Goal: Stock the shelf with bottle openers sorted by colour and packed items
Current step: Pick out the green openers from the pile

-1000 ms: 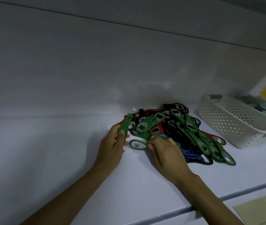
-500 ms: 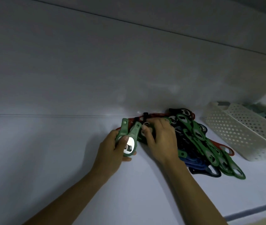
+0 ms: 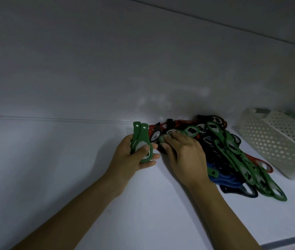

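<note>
A heap of bottle openers (image 3: 233, 156) in green, red, black and blue lies on the white shelf (image 3: 71, 177) against the back wall. My left hand (image 3: 132, 157) grips two green openers (image 3: 141, 139) upright, thumb across their round heads, just left of the heap. My right hand (image 3: 184, 156) lies on the heap's left end, its fingertips pinching another green opener (image 3: 164, 137) that still rests among the others.
A white perforated basket (image 3: 272, 141) stands at the right, close beside the heap, with greenish items inside. The shelf's front edge (image 3: 287, 242) runs along the lower right. Bare shelf stretches to the left of my hands.
The two green openers now stand straighter in my left hand. My right hand has shifted a little toward me on the heap and its fingers have closed on a green opener.
</note>
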### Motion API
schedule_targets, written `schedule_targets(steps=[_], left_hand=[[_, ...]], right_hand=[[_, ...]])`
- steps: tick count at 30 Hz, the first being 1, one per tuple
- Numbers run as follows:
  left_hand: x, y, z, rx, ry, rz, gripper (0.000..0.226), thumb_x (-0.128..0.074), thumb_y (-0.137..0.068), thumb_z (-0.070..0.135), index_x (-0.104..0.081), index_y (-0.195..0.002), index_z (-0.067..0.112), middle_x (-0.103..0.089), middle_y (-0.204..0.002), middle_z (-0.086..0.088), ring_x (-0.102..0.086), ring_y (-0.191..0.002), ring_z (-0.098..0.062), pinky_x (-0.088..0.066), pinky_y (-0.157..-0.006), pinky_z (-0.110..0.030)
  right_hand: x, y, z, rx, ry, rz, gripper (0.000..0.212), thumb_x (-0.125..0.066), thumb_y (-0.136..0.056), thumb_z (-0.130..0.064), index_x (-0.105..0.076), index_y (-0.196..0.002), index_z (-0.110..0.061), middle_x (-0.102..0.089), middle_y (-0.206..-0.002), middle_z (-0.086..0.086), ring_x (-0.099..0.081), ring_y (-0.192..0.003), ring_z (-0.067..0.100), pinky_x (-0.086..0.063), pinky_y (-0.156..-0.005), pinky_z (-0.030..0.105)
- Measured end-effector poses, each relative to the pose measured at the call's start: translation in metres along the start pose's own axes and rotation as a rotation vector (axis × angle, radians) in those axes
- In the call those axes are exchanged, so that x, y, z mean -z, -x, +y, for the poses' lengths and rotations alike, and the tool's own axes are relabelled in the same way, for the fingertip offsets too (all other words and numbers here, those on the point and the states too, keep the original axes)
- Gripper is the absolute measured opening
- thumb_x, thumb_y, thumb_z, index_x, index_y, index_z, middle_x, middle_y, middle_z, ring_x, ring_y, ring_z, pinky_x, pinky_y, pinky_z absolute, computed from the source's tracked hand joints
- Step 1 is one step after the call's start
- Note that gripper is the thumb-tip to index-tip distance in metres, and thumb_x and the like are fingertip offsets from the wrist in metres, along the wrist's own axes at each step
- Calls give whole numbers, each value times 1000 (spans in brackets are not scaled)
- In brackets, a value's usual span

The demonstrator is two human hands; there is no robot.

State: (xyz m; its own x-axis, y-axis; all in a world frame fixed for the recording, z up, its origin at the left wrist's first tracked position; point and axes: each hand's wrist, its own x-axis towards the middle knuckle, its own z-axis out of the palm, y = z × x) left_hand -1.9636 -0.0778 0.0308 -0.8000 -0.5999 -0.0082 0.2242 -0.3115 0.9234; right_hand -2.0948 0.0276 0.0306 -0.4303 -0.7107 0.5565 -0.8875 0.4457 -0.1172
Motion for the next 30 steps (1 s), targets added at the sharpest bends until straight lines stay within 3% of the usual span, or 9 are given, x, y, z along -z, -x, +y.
schedule_targets(steps=[6,9,12,16,18,20,23,26,30], left_hand=[[-2,-7,-4,138,130,-47,23,-56,-89,20,-54,-112,17,-72,-96,-5,-71,-87,-22,-56,-65,-24],[-1,-11,-1,172,226,-87,45,-57,-76,42,-58,-113,15,-72,-94,-5,-71,-85,-18,-56,-64,-28],[0,-11,-1,175,273,-90,44,-56,-81,28,-55,-120,7,-70,-91,-5,-69,-82,-14,-56,-64,-26],[4,-10,-2,182,289,-4,25,-46,-95,6,-55,-118,11,-69,-101,-11,-69,-82,-18,-56,-62,-25],[4,-8,-1,159,209,-4,24,-47,-95,5,-55,-115,16,-73,-94,-5,-71,-79,-16,-55,-59,-22],[4,-7,-2,131,136,-7,28,-50,-93,4,-54,-117,18,-72,-98,-1,-71,-80,-14,-53,-58,-19],[2,-5,-4,104,76,-15,28,-54,-91,6,-54,-116,19,-69,-107,-1,-71,-82,-13,-52,-58,-17],[2,-4,-3,109,79,-22,26,-53,-92,8,-54,-115,19,-69,-107,-2,-71,-83,-14,-53,-59,-17],[2,-6,-3,135,166,8,27,-51,-93,14,-53,-120,14,-70,-105,-6,-72,-83,-18,-54,-60,-20]], right_hand=[[5,-2,-3,-72,-215,274,26,-56,-91,-20,-71,-108,-8,-65,-96,8,-61,-80,19,-51,-62,30],[4,0,-12,172,-352,264,22,-59,-92,-16,-71,-106,-5,-66,-98,8,-60,-82,11,-51,-70,19],[-2,3,-28,407,-379,110,24,-56,-91,-24,-75,-95,-9,-70,-96,4,-63,-84,15,-50,-74,24],[4,-1,-24,199,-384,212,23,-52,-90,-20,-71,-85,-8,-70,-85,3,-61,-78,17,-50,-70,36],[6,-1,-12,3,-203,184,24,-55,-89,-25,-69,-100,-9,-68,-102,6,-61,-95,21,-48,-82,39],[4,-1,1,-143,26,-57,45,-57,-89,-41,-59,-126,-14,-55,-133,6,-46,-126,25,-35,-104,42],[0,3,9,-170,123,-249,60,-52,-88,-55,-48,-137,-21,-43,-147,0,-29,-140,20,-18,-112,40],[-1,2,1,-119,102,-147,50,-54,-90,-50,-58,-128,-19,-56,-135,0,-43,-131,23,-26,-105,40],[5,0,-5,-109,-164,225,27,-51,-95,-31,-71,-100,-14,-71,-95,1,-62,-86,22,-42,-76,34]])
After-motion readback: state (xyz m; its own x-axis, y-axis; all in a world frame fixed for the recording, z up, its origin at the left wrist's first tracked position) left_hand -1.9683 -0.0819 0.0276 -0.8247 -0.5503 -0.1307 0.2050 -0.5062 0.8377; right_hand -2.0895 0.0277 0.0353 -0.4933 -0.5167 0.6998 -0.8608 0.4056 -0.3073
